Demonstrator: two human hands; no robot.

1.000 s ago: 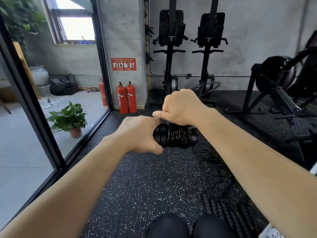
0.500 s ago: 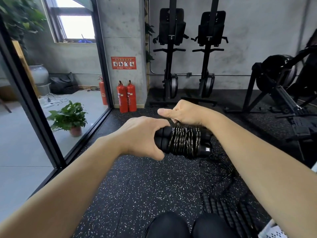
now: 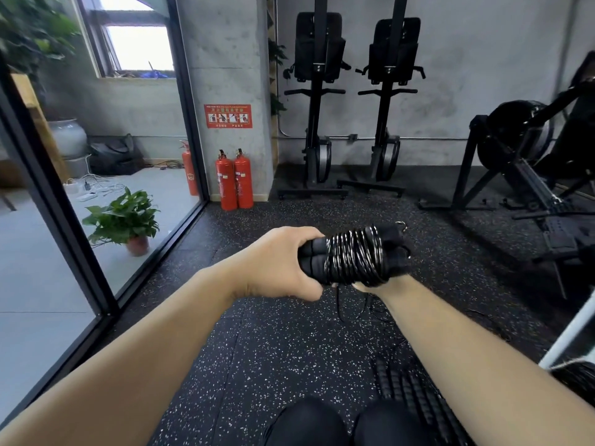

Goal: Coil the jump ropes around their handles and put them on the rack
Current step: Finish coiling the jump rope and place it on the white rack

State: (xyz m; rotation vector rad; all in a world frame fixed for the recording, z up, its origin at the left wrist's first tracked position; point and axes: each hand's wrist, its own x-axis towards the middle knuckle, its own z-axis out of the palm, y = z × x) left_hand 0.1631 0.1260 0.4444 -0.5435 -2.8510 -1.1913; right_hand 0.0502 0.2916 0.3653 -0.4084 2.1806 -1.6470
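Two black jump rope handles (image 3: 314, 263) lie side by side with shiny black cord (image 3: 354, 255) coiled many times around them. My left hand (image 3: 280, 263) grips the handles' left end. My right hand (image 3: 375, 288) is under the bundle's right end, holding the cord; its fingers are hidden behind the coil. Loose cord (image 3: 338, 302) hangs from the bundle to the floor. More ribbed black handles (image 3: 409, 389) and tangled cord lie on the floor by my right forearm.
Speckled black rubber floor (image 3: 289, 349). A glass wall (image 3: 96, 259) runs along the left, with a potted plant (image 3: 124, 217) behind it. Red fire extinguishers (image 3: 235, 180) stand at the pillar. Upright rowers (image 3: 317, 123) and a machine (image 3: 521, 162) line the back and right. A white bar (image 3: 565, 344) is lower right.
My right hand has swung from above the handles, over the far side, to underneath them, laying on another turn of cord. The bundle has shifted slightly right; my left hand keeps its grip.
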